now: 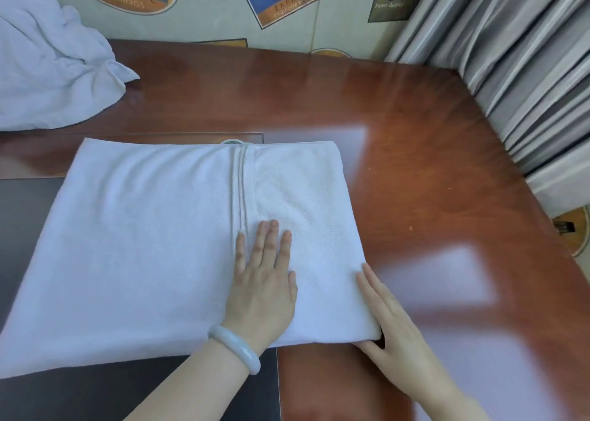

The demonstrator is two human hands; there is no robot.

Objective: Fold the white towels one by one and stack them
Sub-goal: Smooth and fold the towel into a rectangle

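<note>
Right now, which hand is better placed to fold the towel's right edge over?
Likely the right hand: its straight fingers lie along the towel's right edge at the near corner. The left hand presses flat mid-towel.

Left grip (261, 280) lies flat (palm down), fingers straight; right grip (392, 331) straight-fingered, thumb spread.

Lit brightly and evenly, with only a thin dark shadow under the thumb of the right hand (399, 334). Washed by pale glare on the table (415, 181) just right of its fingers (372, 281) and beyond the fingertips of the left hand (261, 280). Softly focused overall, bowed towards the edges by the wide lens.
</note>
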